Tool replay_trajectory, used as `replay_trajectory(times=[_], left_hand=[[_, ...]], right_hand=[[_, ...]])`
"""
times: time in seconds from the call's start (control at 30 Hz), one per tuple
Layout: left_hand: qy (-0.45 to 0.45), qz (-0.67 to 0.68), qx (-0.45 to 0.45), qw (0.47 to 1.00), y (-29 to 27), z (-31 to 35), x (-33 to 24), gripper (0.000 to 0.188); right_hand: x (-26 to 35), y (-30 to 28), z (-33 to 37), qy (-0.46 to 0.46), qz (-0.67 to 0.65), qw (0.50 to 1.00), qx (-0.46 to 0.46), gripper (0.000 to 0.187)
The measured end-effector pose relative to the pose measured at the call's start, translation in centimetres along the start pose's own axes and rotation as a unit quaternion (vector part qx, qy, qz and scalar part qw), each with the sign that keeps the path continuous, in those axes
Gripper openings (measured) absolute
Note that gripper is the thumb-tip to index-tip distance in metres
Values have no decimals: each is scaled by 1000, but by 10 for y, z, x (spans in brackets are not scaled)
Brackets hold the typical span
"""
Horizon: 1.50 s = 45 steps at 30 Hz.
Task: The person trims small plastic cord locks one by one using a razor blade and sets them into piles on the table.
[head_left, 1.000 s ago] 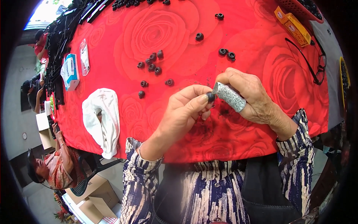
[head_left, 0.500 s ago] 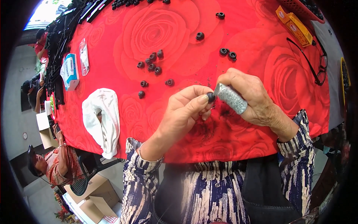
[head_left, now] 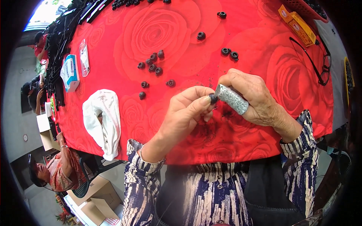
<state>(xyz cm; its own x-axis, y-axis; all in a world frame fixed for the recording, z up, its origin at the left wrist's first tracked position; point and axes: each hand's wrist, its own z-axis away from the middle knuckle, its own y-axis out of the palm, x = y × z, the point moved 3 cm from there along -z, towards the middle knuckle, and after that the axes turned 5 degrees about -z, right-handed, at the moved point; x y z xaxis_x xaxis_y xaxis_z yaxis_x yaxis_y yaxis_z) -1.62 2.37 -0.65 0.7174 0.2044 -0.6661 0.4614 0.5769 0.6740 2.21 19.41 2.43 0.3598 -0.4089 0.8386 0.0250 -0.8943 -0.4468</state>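
Observation:
Pinched between the thumb and fingers of my left hand is a small round black part. My right hand is closed around a short blade tool whose thick handle is wrapped in speckled grey material. The tool's thin metal tip meets the upper right edge of the black part. Dark crumbs are scattered on the red cloth below and beyond my hands. Several similar black parts lie loose to the left beyond my left hand, and two more sit beyond my right hand.
A red rose-patterned tablecloth covers the table. At left lie a white cloth, a blue-white box and long black strips. Eyeglasses, an orange box and a red basket are at right. A person sits at left.
The blade tool has turned very slightly against the black part. Both hands stay in nearly the same place. The seated person at left has shifted a little.

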Motion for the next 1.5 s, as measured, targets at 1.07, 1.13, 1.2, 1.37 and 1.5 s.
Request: replay_trajectory(times=[1.07, 1.13, 1.2, 1.37, 1.5], left_hand=[[-37, 67, 12, 997, 8, 1, 7, 19], [-45, 63, -2, 997, 7, 1, 6, 20], [-57, 63, -8, 996, 7, 0, 7, 20], [-40, 46, -24, 998, 3, 0, 4, 19], [68, -56, -85, 992, 5, 4, -10, 14]], right_hand=[[24, 9, 9, -242, 218, 939, -106, 41], [24, 9, 7, -240, 212, 942, -106, 40], [22, 10, 7, -232, 213, 943, -104, 39], [21, 13, 7, -234, 197, 944, -122, 31], [16, -1, 0, -231, 221, 937, -141, 26]])
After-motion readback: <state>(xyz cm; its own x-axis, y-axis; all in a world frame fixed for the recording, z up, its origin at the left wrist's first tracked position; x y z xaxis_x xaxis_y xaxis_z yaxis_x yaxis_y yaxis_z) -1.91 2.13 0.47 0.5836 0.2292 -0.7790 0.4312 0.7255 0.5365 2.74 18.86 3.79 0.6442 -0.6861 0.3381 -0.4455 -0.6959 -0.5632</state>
